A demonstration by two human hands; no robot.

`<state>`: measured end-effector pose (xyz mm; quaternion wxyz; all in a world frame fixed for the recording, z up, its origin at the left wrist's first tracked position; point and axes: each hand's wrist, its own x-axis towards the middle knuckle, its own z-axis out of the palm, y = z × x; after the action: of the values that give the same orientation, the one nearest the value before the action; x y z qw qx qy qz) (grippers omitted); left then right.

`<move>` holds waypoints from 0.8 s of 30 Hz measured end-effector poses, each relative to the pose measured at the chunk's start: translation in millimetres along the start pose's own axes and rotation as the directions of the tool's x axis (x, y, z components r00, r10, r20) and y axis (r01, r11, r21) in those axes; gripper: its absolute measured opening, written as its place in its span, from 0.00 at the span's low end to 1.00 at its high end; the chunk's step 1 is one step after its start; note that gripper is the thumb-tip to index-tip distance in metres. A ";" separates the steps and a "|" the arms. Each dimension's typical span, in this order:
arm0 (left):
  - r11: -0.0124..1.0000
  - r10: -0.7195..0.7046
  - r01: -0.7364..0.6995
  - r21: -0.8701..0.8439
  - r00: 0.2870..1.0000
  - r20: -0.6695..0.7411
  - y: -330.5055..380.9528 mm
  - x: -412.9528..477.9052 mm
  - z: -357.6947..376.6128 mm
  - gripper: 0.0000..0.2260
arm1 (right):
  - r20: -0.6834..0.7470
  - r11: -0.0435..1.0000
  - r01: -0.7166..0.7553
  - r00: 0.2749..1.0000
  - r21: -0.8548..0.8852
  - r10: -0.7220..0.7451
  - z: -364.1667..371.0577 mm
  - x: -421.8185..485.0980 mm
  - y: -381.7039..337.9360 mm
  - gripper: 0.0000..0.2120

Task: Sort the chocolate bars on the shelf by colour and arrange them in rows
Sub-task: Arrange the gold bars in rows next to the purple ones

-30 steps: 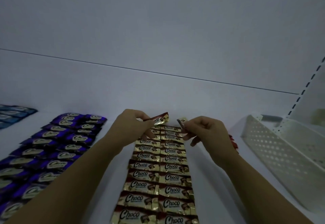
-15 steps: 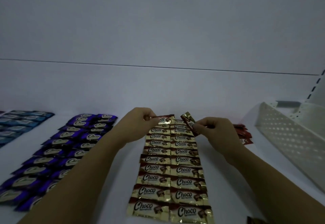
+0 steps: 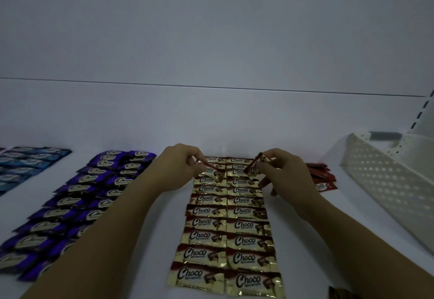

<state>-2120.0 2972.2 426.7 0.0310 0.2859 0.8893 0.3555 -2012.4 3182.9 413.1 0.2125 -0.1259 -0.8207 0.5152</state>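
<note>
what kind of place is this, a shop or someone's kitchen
Probably a shop's display shelving: a white shelf with a slotted upright at the right, packaged chocolate bars laid out in gold, purple and blue rows, and a white perforated basket beside them.

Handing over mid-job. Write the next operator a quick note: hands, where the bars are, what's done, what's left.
Hands: left hand pinches a gold bar at the far end of the left gold column; right hand pinches a second gold bar, tilted, above the right column.
Done: gold rows in two columns; purple rows and blue rows laid out further left.
Left: set both held bars down; the red bars on the right, near the white basket, look only begun.
</note>
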 end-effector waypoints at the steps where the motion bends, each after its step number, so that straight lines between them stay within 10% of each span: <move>1: 1.000 -0.004 0.004 0.001 1.000 -0.008 -1.5 0.5 -1.1 0.03 | -0.044 1.000 -0.003 0.999 -0.016 0.002 -0.5 1.6 1.3 0.03; 13: 1.000 -0.009 0.008 0.016 1.000 0.021 0.0 3.2 3.2 0.03 | 0.018 0.955 -0.132 0.991 0.266 0.132 -2.9 6.5 0.9 0.08; 24: 0.939 0.022 -0.014 0.343 1.000 -0.019 0.8 3.5 8.7 0.05 | -0.004 0.987 -0.040 0.999 -0.157 0.040 16.0 14.0 8.0 0.02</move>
<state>-2120.3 2979.9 421.2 -0.0326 0.2912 0.9352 0.1988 -2032.4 3179.6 402.9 0.1920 -0.1591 -0.8559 0.4530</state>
